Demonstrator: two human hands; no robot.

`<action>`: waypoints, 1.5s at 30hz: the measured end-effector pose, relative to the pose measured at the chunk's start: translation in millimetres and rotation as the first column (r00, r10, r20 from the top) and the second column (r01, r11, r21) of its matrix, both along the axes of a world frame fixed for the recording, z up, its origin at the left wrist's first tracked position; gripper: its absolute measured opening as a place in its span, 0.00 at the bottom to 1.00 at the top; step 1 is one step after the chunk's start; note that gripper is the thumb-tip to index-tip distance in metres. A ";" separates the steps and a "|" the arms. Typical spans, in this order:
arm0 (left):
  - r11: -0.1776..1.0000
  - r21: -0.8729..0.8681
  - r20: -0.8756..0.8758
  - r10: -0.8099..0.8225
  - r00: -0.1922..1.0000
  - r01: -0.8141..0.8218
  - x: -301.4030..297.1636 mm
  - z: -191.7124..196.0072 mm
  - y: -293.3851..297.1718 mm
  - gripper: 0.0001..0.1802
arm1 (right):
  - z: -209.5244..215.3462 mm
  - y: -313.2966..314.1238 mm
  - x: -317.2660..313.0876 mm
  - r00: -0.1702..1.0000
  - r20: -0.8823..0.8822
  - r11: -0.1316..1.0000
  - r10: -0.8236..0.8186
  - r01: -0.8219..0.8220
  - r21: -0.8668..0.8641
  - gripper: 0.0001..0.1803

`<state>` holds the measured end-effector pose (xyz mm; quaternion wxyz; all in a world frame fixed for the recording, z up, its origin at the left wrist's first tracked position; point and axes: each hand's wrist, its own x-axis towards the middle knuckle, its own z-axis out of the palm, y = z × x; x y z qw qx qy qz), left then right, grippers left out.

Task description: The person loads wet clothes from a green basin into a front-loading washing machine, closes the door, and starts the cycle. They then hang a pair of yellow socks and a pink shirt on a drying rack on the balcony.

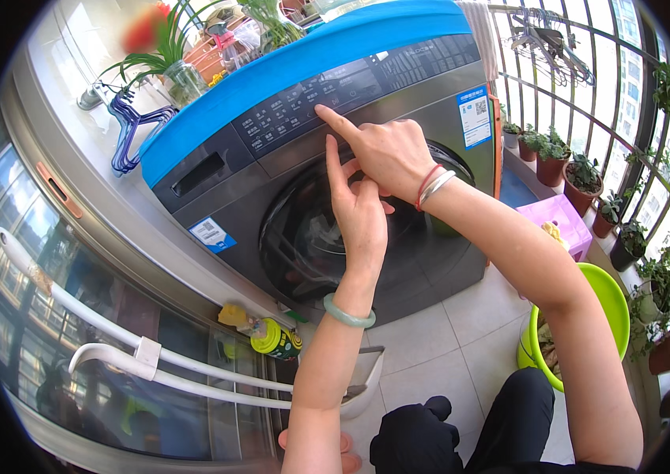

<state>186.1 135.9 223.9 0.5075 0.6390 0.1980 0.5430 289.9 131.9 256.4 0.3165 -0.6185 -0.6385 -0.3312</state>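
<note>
A dark grey front-loading washing machine (228,197) stands before me, its control panel (335,79) tilted across the upper front. My right hand (390,154) points with its index finger over the panel's lower middle; whether the fingertip touches, I cannot tell. Just below and left of it, my left hand (358,209) also has its index finger stretched upward, other fingers curled. Neither hand holds anything. Behind both hands is the round glass door (295,229), with pale fabric dimly visible inside. My forearms and hands hide part of the door.
A blue cover (303,59) lies on the machine's top, with plants in glass jars behind. At right are a lime-green bucket (615,304), a pink stool (560,217) and potted plants along a railing. Purple hangers (133,130) and white mop handles (105,324) are at left.
</note>
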 end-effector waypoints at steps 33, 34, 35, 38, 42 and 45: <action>1.000 -0.012 0.024 -0.027 0.999 0.028 -2.4 -5.7 5.5 0.39 | -3.3 0.6 3.3 1.000 -0.001 0.999 -0.001 0.001 -0.040 0.46; 1.000 -0.012 0.022 -0.027 0.999 0.027 -2.6 -5.4 4.7 0.39 | -4.3 0.2 3.4 1.000 -0.003 0.999 0.007 -0.007 -0.038 0.46; 1.000 -0.012 0.021 -0.028 0.999 0.028 -2.2 -5.4 4.1 0.39 | -4.7 -0.2 3.9 1.000 -0.004 0.999 0.008 -0.008 -0.038 0.46; 0.999 -0.020 0.021 -0.029 0.999 0.030 -1.3 -7.4 4.2 0.40 | -5.2 -1.2 5.1 1.000 -0.006 0.999 0.011 -0.011 -0.039 0.45; 0.999 -0.032 0.014 -0.022 1.000 0.022 -1.9 -6.0 2.4 0.40 | -6.5 -3.2 5.0 1.000 -0.002 0.999 0.023 -0.023 -0.024 0.44; 0.999 -0.032 0.007 -0.022 1.000 0.022 -3.0 -7.8 4.0 0.39 | -8.4 -6.1 6.4 1.000 -0.016 0.999 0.025 -0.025 -0.023 0.42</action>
